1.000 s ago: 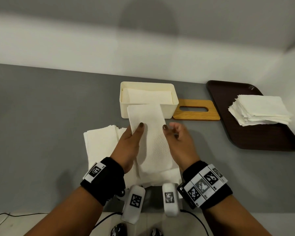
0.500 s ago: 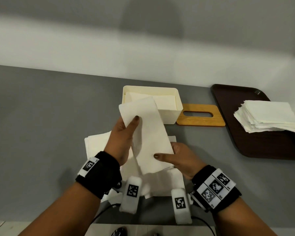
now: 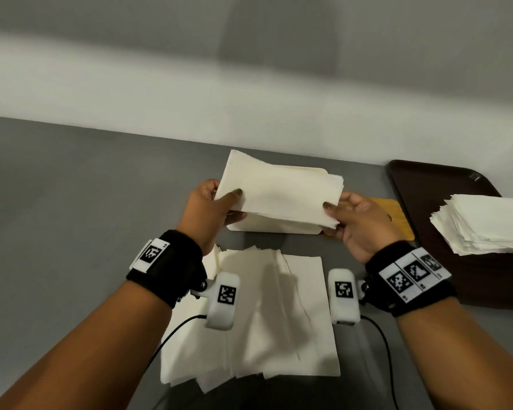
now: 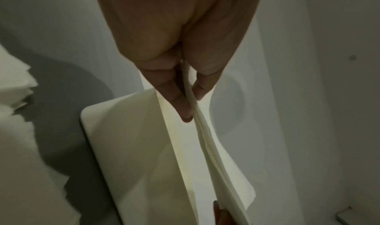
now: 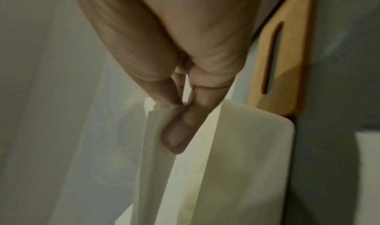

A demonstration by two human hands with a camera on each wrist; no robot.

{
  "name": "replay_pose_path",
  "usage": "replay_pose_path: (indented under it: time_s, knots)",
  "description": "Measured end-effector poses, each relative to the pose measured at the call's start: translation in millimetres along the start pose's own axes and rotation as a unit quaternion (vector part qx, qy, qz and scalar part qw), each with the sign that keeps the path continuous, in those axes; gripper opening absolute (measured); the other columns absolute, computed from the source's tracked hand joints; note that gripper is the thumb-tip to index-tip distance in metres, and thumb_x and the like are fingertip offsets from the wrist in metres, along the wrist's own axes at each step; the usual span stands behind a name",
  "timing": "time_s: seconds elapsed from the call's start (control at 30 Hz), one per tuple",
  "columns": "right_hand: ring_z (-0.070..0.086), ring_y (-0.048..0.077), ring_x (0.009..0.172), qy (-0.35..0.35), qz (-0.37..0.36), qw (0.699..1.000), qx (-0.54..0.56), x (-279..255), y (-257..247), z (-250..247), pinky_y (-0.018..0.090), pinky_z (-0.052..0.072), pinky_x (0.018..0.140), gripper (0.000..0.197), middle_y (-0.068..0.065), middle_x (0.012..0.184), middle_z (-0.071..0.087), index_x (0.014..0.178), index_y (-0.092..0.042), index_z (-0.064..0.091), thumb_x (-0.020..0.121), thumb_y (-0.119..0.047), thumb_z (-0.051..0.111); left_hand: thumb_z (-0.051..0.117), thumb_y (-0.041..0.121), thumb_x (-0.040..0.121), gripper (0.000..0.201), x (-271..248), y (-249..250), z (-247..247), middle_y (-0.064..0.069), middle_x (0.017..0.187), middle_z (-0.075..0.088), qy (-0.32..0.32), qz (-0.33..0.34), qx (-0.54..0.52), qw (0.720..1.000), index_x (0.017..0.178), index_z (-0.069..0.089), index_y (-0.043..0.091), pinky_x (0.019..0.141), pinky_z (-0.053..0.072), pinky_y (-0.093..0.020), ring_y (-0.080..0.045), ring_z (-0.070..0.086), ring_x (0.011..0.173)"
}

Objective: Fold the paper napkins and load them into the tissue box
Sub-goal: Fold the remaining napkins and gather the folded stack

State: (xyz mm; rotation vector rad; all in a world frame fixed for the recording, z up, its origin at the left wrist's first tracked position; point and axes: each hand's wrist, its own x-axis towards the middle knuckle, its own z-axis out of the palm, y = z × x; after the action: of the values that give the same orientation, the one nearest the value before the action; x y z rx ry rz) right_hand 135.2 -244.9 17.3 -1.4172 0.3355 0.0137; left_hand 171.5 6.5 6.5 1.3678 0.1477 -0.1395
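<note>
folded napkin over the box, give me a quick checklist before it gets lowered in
1. Left hand pinches one end of the folded napkin: ok.
2. Right hand pinches the other end: ok.
3. Napkin held lengthwise over the tissue box: ok.
4. Box open, wooden lid lying off to the side: ok.
5. Room left inside the box: cannot tell, the napkin hides the opening.
6. Fold still neat: cannot tell; the layers spread a little in the left wrist view.

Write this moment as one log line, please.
left hand: pinches napkin | right hand: pinches napkin | napkin: above box, not in
</note>
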Motion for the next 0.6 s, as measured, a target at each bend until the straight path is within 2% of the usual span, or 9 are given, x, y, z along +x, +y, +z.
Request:
replay_pose_path:
  time_s: [0.03, 0.1, 0.13, 0.2, 0.27, 0.3, 0.4, 0.5, 0.6]
  knots:
    - [0.072, 0.014, 0.071, 0.015, -0.015, 1.000, -0.014, 7.9, -5.7, -0.3, 0.029, 0.061, 0.059, 0.017, -0.001, 0.077, 0.075, 0.093, -0.012, 0.062, 0.088, 0.004, 0.060, 0.062, 0.014, 0.095, 0.006, 4.9, 1.1, -0.5, -0.005, 0.089, 0.064, 0.011, 0.006, 0.010, 1.000, 0.093, 0.058, 0.009, 0.062, 0.058, -0.022, -0.017, 0.065, 0.073]
    - [0.070, 0.015, 0.073, 0.043, -0.035, 0.998, -0.037, 24.3, -17.7, -3.2, 0.031, 0.061, 0.062, 0.016, 0.000, 0.078, 0.071, 0.091, -0.012, 0.062, 0.088, 0.004, 0.062, 0.061, 0.020, 0.095, 0.009, 16.1, 0.4, -4.5, -0.002, 0.085, 0.063, 0.049, 0.030, 0.069, 0.996, 0.095, 0.059, 0.012, 0.062, 0.054, -0.024, -0.015, 0.063, 0.075]
    - [0.069, 0.019, 0.076, 0.054, -0.040, 0.996, -0.050, 31.9, -22.7, -5.7, 0.035, 0.061, 0.066, 0.016, 0.002, 0.081, 0.069, 0.091, -0.013, 0.063, 0.088, 0.003, 0.063, 0.063, 0.023, 0.094, 0.013, 20.9, -1.3, -7.3, 0.000, 0.085, 0.063, 0.070, 0.043, 0.106, 0.991, 0.100, 0.060, 0.012, 0.064, 0.052, -0.025, -0.013, 0.061, 0.076]
    - [0.067, 0.031, 0.084, 0.067, -0.032, 0.993, -0.091, 45.6, -28.9, -9.6, 0.051, 0.056, 0.078, 0.015, 0.008, 0.087, 0.068, 0.090, -0.015, 0.065, 0.086, 0.000, 0.067, 0.066, 0.025, 0.091, 0.022, 29.2, -7.1, -12.7, 0.001, 0.090, 0.063, 0.099, 0.049, 0.152, 0.982, 0.108, 0.060, 0.013, 0.071, 0.049, -0.029, -0.013, 0.058, 0.077]
    - [0.066, 0.037, 0.086, 0.070, -0.009, 0.989, -0.129, 56.2, -30.2, -8.8, 0.063, 0.051, 0.083, 0.014, 0.013, 0.093, 0.069, 0.091, -0.016, 0.066, 0.084, -0.004, 0.070, 0.066, 0.023, 0.090, 0.023, 33.6, -13.6, -15.0, 0.000, 0.094, 0.062, 0.101, 0.032, 0.174, 0.979, 0.111, 0.059, 0.014, 0.076, 0.051, -0.033, -0.016, 0.057, 0.081]
    - [0.067, 0.037, 0.085, 0.066, -0.001, 0.988, -0.139, 59.6, -29.6, -6.0, 0.063, 0.052, 0.081, 0.014, 0.015, 0.095, 0.068, 0.091, -0.015, 0.067, 0.084, -0.003, 0.070, 0.066, 0.021, 0.091, 0.023, 33.9, -16.6, -15.0, 0.000, 0.094, 0.063, 0.095, 0.022, 0.186, 0.978, 0.111, 0.059, 0.014, 0.079, 0.053, -0.035, -0.017, 0.058, 0.083]
    - [0.067, 0.033, 0.082, 0.045, 0.006, 0.988, -0.151, 67.1, -25.5, 5.4, 0.046, 0.062, 0.069, 0.017, 0.017, 0.093, 0.065, 0.090, -0.010, 0.063, 0.084, 0.004, 0.067, 0.065, 0.017, 0.092, 0.016, 32.0, -22.6, -12.5, 0.002, 0.091, 0.064, 0.083, 0.012, 0.195, 0.977, 0.107, 0.060, 0.014, 0.083, 0.055, -0.040, -0.015, 0.061, 0.082]
    - [0.067, 0.036, 0.088, 0.047, 0.003, 0.977, -0.208, 72.5, -21.4, 13.4, 0.051, 0.059, 0.079, 0.019, 0.014, 0.087, 0.065, 0.086, -0.013, 0.063, 0.082, 0.005, 0.069, 0.065, 0.015, 0.092, 0.016, 32.6, -24.7, -12.4, 0.000, 0.094, 0.067, 0.082, 0.011, 0.189, 0.978, 0.107, 0.062, 0.013, 0.082, 0.055, -0.039, -0.016, 0.062, 0.085]
    - [0.070, 0.036, 0.090, 0.056, -0.005, 0.952, -0.300, 75.7, -20.3, 16.1, 0.054, 0.057, 0.084, 0.018, 0.015, 0.095, 0.070, 0.081, -0.021, 0.064, 0.081, -0.005, 0.074, 0.065, 0.014, 0.091, 0.017, 31.5, -23.7, -13.3, -0.001, 0.092, 0.067, 0.080, 0.009, 0.188, 0.979, 0.107, 0.063, 0.010, 0.078, 0.054, -0.035, -0.017, 0.062, 0.083]
